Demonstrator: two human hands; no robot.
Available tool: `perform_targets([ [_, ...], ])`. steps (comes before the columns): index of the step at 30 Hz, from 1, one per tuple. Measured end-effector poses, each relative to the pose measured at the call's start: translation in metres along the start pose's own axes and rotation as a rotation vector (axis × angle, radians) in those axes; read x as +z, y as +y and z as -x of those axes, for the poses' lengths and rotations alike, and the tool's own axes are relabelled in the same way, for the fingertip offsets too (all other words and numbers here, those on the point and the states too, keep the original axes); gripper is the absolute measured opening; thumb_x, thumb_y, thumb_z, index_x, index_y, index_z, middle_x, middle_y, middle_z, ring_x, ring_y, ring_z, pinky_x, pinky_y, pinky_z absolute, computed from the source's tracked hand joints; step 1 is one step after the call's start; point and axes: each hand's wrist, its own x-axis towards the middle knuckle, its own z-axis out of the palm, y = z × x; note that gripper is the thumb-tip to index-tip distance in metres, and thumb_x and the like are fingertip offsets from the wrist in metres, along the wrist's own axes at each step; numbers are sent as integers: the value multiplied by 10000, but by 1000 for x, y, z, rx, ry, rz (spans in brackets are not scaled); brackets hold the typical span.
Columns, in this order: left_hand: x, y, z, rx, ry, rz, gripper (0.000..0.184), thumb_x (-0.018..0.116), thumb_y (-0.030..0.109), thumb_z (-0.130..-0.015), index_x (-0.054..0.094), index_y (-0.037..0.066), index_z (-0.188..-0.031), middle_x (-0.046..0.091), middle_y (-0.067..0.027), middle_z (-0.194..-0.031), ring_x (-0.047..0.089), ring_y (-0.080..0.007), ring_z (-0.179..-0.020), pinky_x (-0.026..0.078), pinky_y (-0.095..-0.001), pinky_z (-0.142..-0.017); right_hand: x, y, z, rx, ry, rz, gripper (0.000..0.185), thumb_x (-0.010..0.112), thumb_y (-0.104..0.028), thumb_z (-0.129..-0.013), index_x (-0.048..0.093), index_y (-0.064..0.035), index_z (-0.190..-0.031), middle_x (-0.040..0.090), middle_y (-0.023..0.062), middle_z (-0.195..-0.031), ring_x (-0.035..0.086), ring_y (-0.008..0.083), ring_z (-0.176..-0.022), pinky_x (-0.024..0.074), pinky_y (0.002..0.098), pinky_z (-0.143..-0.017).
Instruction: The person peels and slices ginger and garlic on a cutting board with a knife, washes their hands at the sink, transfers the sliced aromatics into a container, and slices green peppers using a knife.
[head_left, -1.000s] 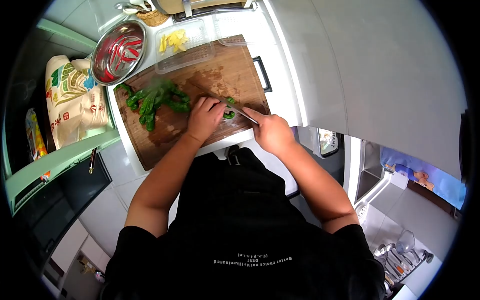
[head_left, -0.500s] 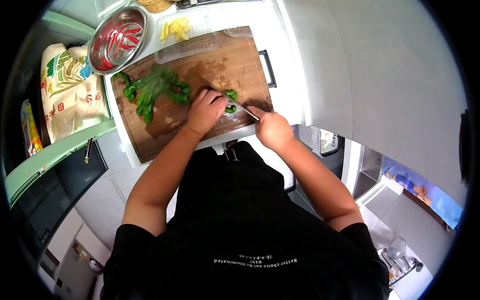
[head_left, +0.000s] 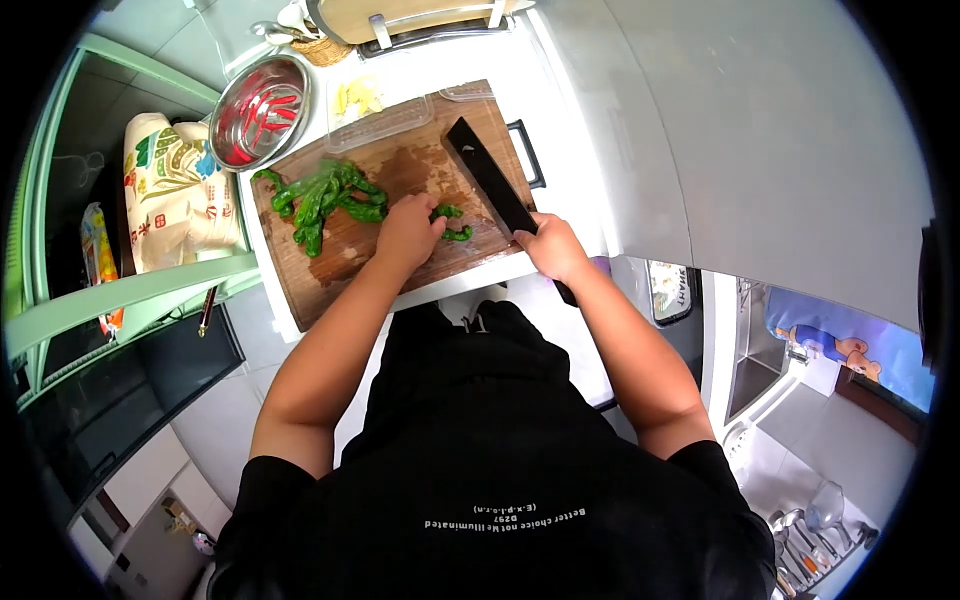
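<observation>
My right hand (head_left: 552, 245) is closed around the knife (head_left: 492, 180), the butt of its handle showing on the near side of my fist. The dark blade slants away from me over the right part of the cutting board (head_left: 415, 165), its broad face showing; I can't tell whether it touches the wood. My left hand (head_left: 408, 232) is low over the board, fingers curled beside the cut green pepper pieces (head_left: 456, 234); whether they pinch any, I can't tell. At least 2 of those pieces lie between my left hand and the knife. Farther out on the board's left half is a heap of green peppers (head_left: 325, 195). Just past the board's far edge, a clear plastic tray (head_left: 385, 125) holds yellow slices (head_left: 357, 97). To its left, 1 steel bowl (head_left: 232, 105) holds red chilies (head_left: 275, 113). Farthest back, 1 wicker basket (head_left: 322, 52) stands with utensils in it.
</observation>
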Motion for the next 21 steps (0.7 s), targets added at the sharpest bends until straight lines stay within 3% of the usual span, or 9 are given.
perform_targets([
  [3, -8, 6, -4, -44, -113, -32, 303, 755, 187, -782, 633, 19, -1003, 640, -159, -848, 630, -332, -811, 510, -415, -737, -3, 3, 5, 20, -28, 1, 238, 630, -175, -876, 693, -83, -1086, 678, 231, -843, 673, 371, -836, 514, 406, -782],
  [6, -27, 13, -8, -111, -73, 123, 298, 747, 162, -790, 599, 29, -1011, 642, -168, -833, 646, -339, -830, 514, -416, -744, -6, 8, 9, -12, -4, -16, 249, 628, -180, -880, 693, -94, -1104, 673, 232, -838, 672, 370, -833, 515, 407, -782],
  [9, -62, 48, -6, -67, 2, 92, 255, 709, 119, -812, 564, 57, -1012, 640, -146, -999, 635, -330, -954, 518, -412, -764, -6, 16, 9, -57, 33, -7, 265, 612, -179, -885, 691, -123, -1132, 676, 233, -868, 667, 382, -848, 517, 420, -795],
  [12, -34, 14, 0, 403, 221, -48, 257, 702, 84, -831, 545, 52, -1032, 643, -142, -984, 634, -346, -962, 517, -415, -787, -9, 14, 11, -145, 73, 58, 281, 589, -163, -884, 688, -153, -1147, 678, 232, -907, 658, 397, -867, 522, 442, -817],
  [15, 0, -7, 14, 382, 153, -84, 248, 695, 80, -829, 567, 62, -1040, 632, -122, -1072, 616, -344, -1006, 510, -421, -815, -6, 12, 12, -169, 82, 129, 309, 573, -147, -881, 681, -193, -1166, 680, 223, -930, 652, 402, -876, 529, 467, -823],
  [18, 7, -8, 31, 314, 218, -19, 252, 702, 94, -819, 603, 73, -1050, 630, -111, -1096, 610, -338, -1014, 507, -413, -831, -6, 9, 17, -154, 59, 234, 332, 567, -138, -879, 673, -211, -1185, 681, 217, -926, 657, 398, -867, 537, 475, -812],
  [21, 0, -16, 33, 401, 196, -96, 247, 705, 118, -821, 644, 88, -1058, 628, -84, -1148, 593, -318, -1058, 494, -415, -870, -1, 16, 15, -220, 104, 248, 344, 567, -138, -877, 664, -203, -1201, 684, 211, -919, 661, 396, -850, 542, 477, -795],
])
